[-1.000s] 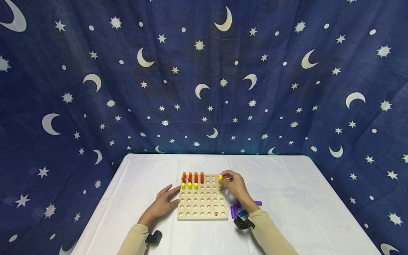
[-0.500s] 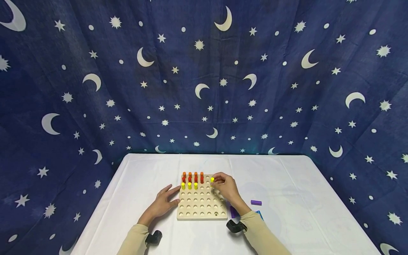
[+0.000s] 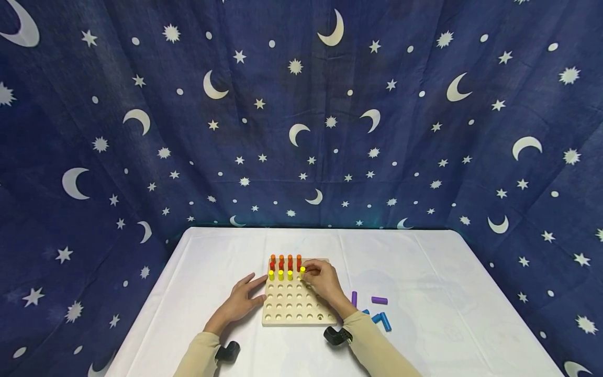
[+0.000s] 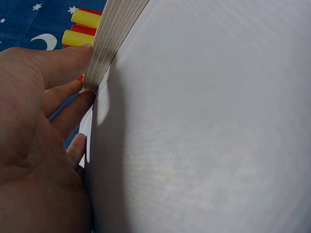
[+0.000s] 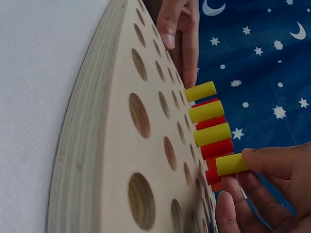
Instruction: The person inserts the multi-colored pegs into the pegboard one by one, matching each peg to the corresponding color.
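Note:
My right hand (image 3: pixel 325 281) pinches a yellow peg (image 5: pixel 230 165) between thumb and fingers over the wooden pegboard (image 3: pixel 299 323). In the right wrist view the peg's lower end is out of its hole, close above the board face. Three yellow pegs (image 3: pixel 280 275) stand in the third row from the back, left of the held one. Behind them are a row of red pegs (image 3: pixel 272 266) and a row of orange pegs (image 3: pixel 273 257). My left hand (image 3: pixel 240 301) rests by the board's left edge, fingers extended, with thumb and fingertips touching it in the left wrist view.
Right of the board lie loose purple pegs (image 3: pixel 379 300) and several blue pegs (image 3: pixel 386 321) on the white-covered table (image 3: pixel 424 272). A dark blue curtain (image 3: pixel 301 157) with moons and stars hangs behind. Each wrist carries a black camera (image 3: pixel 228 352).
My right hand has carried the yellow peg leftward across the board, from its right edge to beside the yellow row. More loose pegs now show beside the arm. The left hand has stayed put.

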`<act>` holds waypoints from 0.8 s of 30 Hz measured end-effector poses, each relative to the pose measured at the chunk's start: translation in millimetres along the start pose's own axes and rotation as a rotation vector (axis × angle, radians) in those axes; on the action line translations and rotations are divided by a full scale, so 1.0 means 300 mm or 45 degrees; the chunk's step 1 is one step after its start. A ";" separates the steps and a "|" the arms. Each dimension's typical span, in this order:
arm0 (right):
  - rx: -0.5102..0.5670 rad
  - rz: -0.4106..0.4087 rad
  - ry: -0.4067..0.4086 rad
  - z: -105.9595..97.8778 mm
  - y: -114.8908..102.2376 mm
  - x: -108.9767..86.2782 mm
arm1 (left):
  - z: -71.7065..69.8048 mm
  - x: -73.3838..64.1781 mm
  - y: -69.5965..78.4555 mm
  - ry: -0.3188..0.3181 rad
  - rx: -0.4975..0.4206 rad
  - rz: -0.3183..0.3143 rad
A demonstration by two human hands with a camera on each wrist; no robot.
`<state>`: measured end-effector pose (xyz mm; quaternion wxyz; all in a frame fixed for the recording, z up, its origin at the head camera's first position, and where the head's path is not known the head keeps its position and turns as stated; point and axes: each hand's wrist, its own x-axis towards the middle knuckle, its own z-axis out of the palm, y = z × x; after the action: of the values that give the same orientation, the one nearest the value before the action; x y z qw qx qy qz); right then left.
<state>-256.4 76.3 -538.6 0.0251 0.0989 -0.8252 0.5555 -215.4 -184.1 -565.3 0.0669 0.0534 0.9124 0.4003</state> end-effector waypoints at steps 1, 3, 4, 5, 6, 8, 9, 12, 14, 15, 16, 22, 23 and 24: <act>-0.009 -0.009 -0.006 0.004 0.003 0.001 | 0.000 -0.001 0.001 -0.001 -0.001 -0.001; -0.027 -0.018 -0.016 0.012 0.008 0.003 | -0.001 -0.002 0.000 0.001 0.003 0.000; -0.030 -0.017 -0.022 0.015 0.011 0.005 | -0.001 -0.003 0.000 0.001 0.005 -0.001; -0.035 -0.014 -0.025 0.017 0.011 0.005 | -0.001 -0.003 0.000 0.003 0.011 0.001; -0.041 -0.015 -0.025 0.020 0.012 0.007 | -0.002 -0.003 0.000 0.005 0.013 0.001; -0.053 -0.012 -0.021 0.024 0.013 0.008 | -0.002 -0.004 0.001 0.006 0.013 0.000; -0.059 -0.010 -0.018 0.025 0.014 0.008 | -0.001 -0.004 0.001 0.004 0.010 -0.002; -0.098 -0.020 -0.015 0.029 0.014 0.007 | 0.000 -0.006 0.002 -0.007 0.000 -0.013; -0.123 -0.024 -0.019 0.031 0.014 0.007 | 0.002 -0.007 0.002 -0.013 -0.002 -0.018; -0.138 -0.026 -0.022 0.033 0.016 0.008 | 0.001 -0.007 0.002 -0.014 -0.003 -0.018; -0.153 -0.028 -0.026 0.034 0.017 0.010 | 0.000 -0.007 0.002 -0.014 -0.003 -0.016; -0.199 -0.033 -0.048 0.037 0.020 0.019 | -0.001 0.000 -0.002 -0.004 0.007 0.004; -0.199 -0.030 -0.054 0.035 0.017 0.018 | 0.000 0.000 -0.004 -0.004 0.008 0.005; -0.200 -0.022 -0.063 0.032 0.014 0.015 | 0.001 0.001 -0.005 -0.006 0.009 0.003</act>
<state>-261.0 68.4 -545.2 0.0171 0.1174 -0.8657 0.4863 -215.7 -185.0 -566.7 0.0684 0.0557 0.9135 0.3971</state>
